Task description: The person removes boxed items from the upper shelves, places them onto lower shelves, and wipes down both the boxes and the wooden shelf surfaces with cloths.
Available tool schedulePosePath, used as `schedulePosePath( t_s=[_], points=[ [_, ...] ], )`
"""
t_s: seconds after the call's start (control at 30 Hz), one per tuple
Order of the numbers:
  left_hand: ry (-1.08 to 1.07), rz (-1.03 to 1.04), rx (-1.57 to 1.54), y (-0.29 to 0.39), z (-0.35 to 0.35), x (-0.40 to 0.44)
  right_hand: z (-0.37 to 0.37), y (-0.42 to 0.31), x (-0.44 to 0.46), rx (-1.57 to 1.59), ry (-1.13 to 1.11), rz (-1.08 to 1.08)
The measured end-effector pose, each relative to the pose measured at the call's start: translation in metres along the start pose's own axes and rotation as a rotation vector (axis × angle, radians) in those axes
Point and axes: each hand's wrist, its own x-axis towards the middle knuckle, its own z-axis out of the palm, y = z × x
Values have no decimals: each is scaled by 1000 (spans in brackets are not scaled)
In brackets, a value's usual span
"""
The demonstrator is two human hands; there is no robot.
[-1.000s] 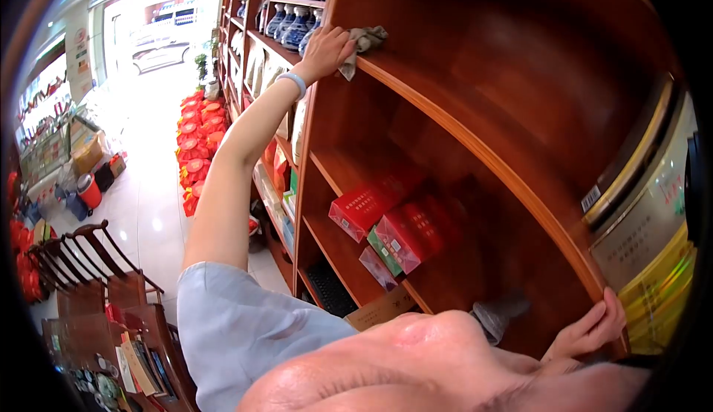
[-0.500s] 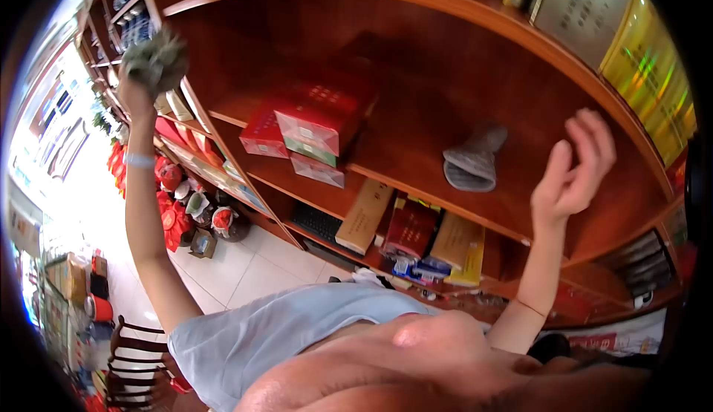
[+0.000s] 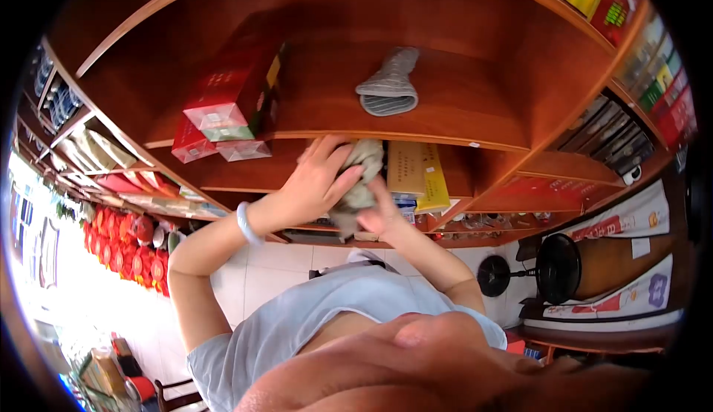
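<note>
My left hand (image 3: 323,178), with a pale bracelet at the wrist, grips a crumpled grey-green cloth (image 3: 360,182) in front of the shelf. From the other side my right hand (image 3: 382,208) has its fingers pressed against the same cloth. Behind and above them, a grey striped sleeve-like cloth (image 3: 390,85) lies on the wooden shelf (image 3: 319,115). Left of it on that shelf sit stacked red boxes (image 3: 230,93), their ends poking past the edge.
Below the shelf are a tan box (image 3: 406,168) and a yellow box (image 3: 433,182). Red bundles (image 3: 126,245) stand on the floor at left. A black fan (image 3: 557,267) is at right. The shelf's front edge (image 3: 460,143) crosses above my hands.
My left hand has come down from the upper left with the cloth. The right hand has moved left and now meets it at the cloth. The view has shifted right.
</note>
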Motion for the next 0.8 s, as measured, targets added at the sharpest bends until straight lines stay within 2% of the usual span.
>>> schedulePosePath(
  t_s=[0.07,0.1,0.13,0.17,0.2,0.23,0.27,0.3,0.33,0.4,0.43,0.47,0.5,0.53,0.57,0.6,0.63,0.67,0.7,0.73,0.77,0.8],
  points=[
    [-66,-23,-52,7,3,30,-23,-26,-10,-43,92,-115],
    [-47,12,30,10,7,42,-44,-53,-19,-82,111,-186],
    [-23,18,110,9,6,44,-54,-47,-19,-16,112,-265],
    [-38,82,169,24,-6,75,-62,-81,-26,-101,174,-400],
    [-129,27,178,30,-8,95,-70,-113,-34,-191,249,-530],
    [-107,-3,255,28,-9,110,-71,-109,-33,-268,387,-673],
    [-96,-34,325,26,-4,125,-49,-145,-59,-398,-39,-689],
    [-96,-61,408,22,1,135,-81,-162,-64,-180,-166,-565],
    [-93,-78,495,14,3,146,-74,-157,-65,-209,-40,-720],
    [-114,-309,606,-19,11,186,-100,-196,-68,-275,34,-834],
    [-114,-309,605,-34,12,194,-112,-216,-68,-309,77,-889],
    [-249,-418,574,-44,11,197,-88,-214,-69,54,57,-846],
    [-376,-523,541,-54,8,201,-98,-218,-66,58,42,-844],
    [-376,-523,541,-51,9,197,-117,-222,-69,-118,1,-864],
    [-284,-484,356,-45,-8,191,-124,-232,-47,-279,-98,-878],
    [-207,-440,158,-39,-20,181,-130,-236,-34,-265,-134,-866],
    [-134,-173,196,-30,-54,162,-127,-239,-4,-272,17,-844],
    [-77,-323,-45,-24,-58,158,-135,-241,-9,-296,236,-858],
    [17,-483,-269,-17,-72,147,-160,-249,5,-280,257,-840],
    [263,-649,-562,23,-100,109,-146,-251,42,-293,267,-831],
    [183,-658,-529,18,-109,106,-146,-249,30,-316,369,-862],
    [403,-774,-558,34,-122,86,-176,-251,39,-316,410,-811]
  ],
)
